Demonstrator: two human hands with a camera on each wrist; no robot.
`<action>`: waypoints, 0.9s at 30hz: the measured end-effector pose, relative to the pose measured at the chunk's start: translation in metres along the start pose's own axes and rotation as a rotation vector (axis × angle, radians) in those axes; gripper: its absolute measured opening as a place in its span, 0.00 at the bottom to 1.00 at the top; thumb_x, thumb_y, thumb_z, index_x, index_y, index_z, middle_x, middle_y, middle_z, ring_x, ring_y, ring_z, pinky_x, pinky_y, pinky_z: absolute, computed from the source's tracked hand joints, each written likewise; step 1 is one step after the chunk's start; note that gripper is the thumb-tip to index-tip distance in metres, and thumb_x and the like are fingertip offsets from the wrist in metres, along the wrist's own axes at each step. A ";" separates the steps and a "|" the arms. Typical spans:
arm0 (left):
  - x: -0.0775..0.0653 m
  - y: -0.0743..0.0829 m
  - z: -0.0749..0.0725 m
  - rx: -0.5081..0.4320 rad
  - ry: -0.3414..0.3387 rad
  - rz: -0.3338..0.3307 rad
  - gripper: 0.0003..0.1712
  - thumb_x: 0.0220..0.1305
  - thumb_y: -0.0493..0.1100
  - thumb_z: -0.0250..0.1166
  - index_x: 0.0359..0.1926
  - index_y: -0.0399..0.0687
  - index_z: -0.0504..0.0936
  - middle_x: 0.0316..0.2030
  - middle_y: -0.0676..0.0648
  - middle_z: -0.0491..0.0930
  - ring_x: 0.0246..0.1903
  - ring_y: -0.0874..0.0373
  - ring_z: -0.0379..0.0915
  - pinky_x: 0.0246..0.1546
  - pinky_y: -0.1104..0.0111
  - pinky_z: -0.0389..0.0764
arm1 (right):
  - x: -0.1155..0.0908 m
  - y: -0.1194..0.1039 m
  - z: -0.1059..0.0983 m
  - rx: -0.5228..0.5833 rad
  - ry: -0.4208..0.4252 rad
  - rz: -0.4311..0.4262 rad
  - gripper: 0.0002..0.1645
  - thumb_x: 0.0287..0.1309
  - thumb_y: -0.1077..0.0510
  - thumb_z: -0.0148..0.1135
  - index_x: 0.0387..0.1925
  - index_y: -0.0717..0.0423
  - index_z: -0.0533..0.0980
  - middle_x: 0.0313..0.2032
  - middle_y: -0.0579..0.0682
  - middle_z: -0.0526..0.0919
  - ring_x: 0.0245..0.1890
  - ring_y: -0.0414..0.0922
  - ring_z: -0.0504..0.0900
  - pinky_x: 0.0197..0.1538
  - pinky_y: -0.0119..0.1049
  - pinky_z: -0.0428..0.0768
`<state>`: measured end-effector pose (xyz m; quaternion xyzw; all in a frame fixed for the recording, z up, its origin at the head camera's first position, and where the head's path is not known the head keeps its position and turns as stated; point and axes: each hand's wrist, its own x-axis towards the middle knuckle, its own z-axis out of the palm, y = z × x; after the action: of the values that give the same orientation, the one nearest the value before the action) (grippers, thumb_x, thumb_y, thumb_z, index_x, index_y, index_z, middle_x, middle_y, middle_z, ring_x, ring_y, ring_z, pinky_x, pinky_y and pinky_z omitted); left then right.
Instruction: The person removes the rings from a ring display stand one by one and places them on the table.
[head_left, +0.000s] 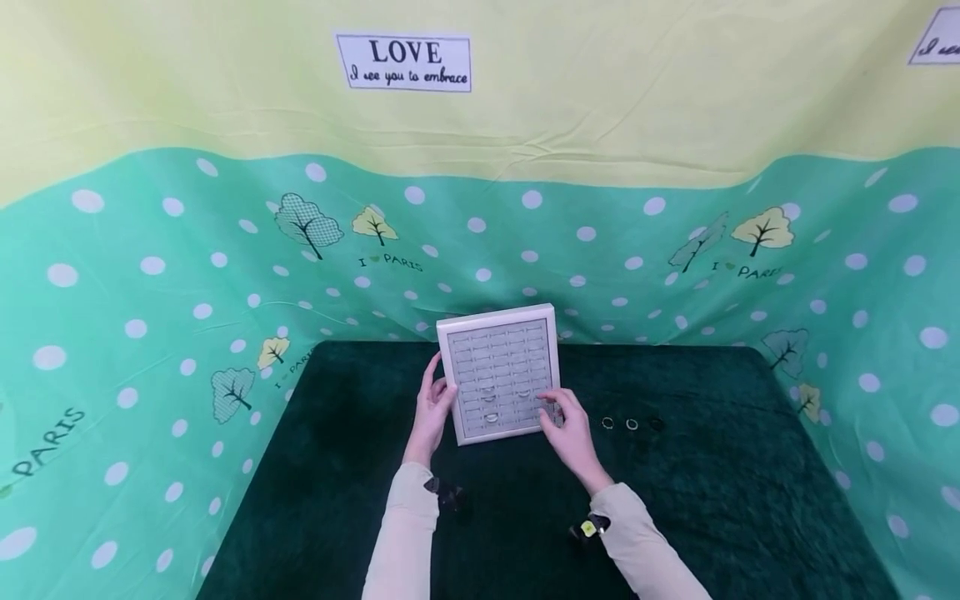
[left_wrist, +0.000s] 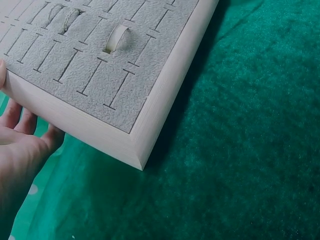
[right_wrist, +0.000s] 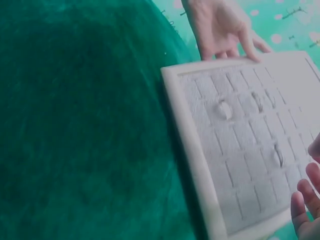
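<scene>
A ring display tray (head_left: 498,367) with a pale frame and grey slotted padding stands tilted up on the dark green cloth. My left hand (head_left: 432,412) grips its left side, thumb at the front edge and the other fingers behind. Several rings sit in the slots, among them a wide band ring (left_wrist: 117,38) and a thin twisted ring (left_wrist: 71,19). My right hand (head_left: 572,433) is bent at the tray's right edge. In the right wrist view its fingers (right_wrist: 305,192) are partly cut off, so whether a small thing lies between thumb and index is unclear.
To the right of the tray, two light rings (head_left: 632,424) and a dark ring (head_left: 657,424) lie in a row on the cloth-covered table (head_left: 720,500). A dotted green and yellow curtain (head_left: 600,233) hangs behind and along both sides.
</scene>
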<state>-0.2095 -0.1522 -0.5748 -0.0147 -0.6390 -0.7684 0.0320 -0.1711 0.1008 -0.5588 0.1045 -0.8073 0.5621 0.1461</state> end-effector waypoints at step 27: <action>-0.001 0.001 0.002 0.022 -0.007 0.013 0.38 0.71 0.33 0.54 0.75 0.63 0.52 0.59 0.36 0.72 0.55 0.45 0.72 0.59 0.45 0.64 | 0.032 -0.015 0.057 -0.156 -0.101 -0.135 0.12 0.54 0.65 0.68 0.42 0.57 0.82 0.43 0.48 0.78 0.48 0.47 0.71 0.52 0.46 0.70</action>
<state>-0.2084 -0.1507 -0.5732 -0.0211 -0.6472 -0.7612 0.0349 -0.2032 0.0418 -0.5529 0.1753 -0.8460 0.4805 0.1502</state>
